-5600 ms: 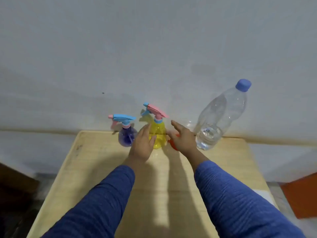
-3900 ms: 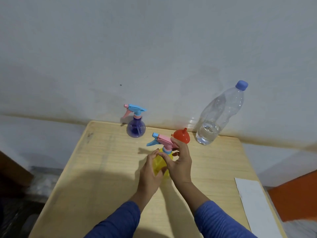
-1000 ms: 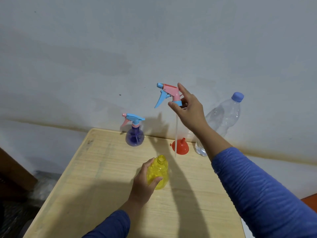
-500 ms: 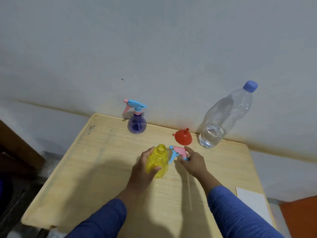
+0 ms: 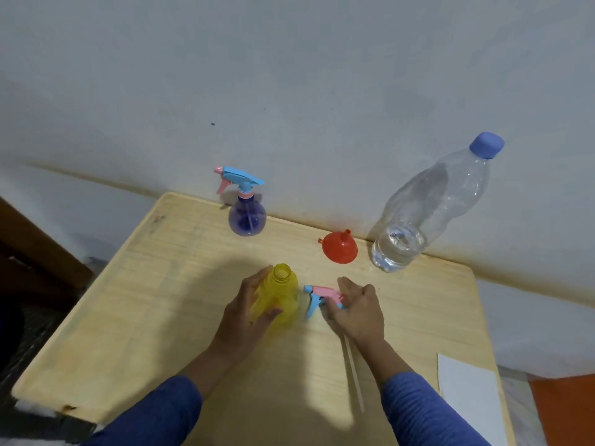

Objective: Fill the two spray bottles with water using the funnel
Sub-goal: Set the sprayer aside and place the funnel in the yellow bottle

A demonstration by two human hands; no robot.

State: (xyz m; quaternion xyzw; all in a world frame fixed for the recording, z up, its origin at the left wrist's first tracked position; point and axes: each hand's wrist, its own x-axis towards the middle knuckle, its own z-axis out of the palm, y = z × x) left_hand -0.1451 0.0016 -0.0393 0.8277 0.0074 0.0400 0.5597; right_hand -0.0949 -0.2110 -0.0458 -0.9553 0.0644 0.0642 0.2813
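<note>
My left hand (image 5: 248, 313) grips the yellow spray bottle (image 5: 278, 297), which stands upright on the wooden table (image 5: 145, 317) with its neck uncapped. Its pink and blue spray head (image 5: 318, 296) lies on the table just to the right, with the dip tube (image 5: 354, 375) trailing toward me. My right hand (image 5: 357, 310) covers the head's collar end, fingers curled on it. The purple spray bottle (image 5: 247, 217) stands capped at the table's back edge. The red funnel (image 5: 339, 247) sits mouth down beside the clear water bottle (image 5: 428, 210), which holds a little water.
A grey wall rises right behind the table. A white sheet of paper (image 5: 467, 391) lies at the table's near right corner. Dark furniture (image 5: 38, 262) stands past the left edge, and something orange (image 5: 566, 410) sits low on the right.
My right hand lifted the spray head and its tube out of the yellow bottle, then brought it down onto the table beside the bottle. My left hand kept its grip on the bottle.
</note>
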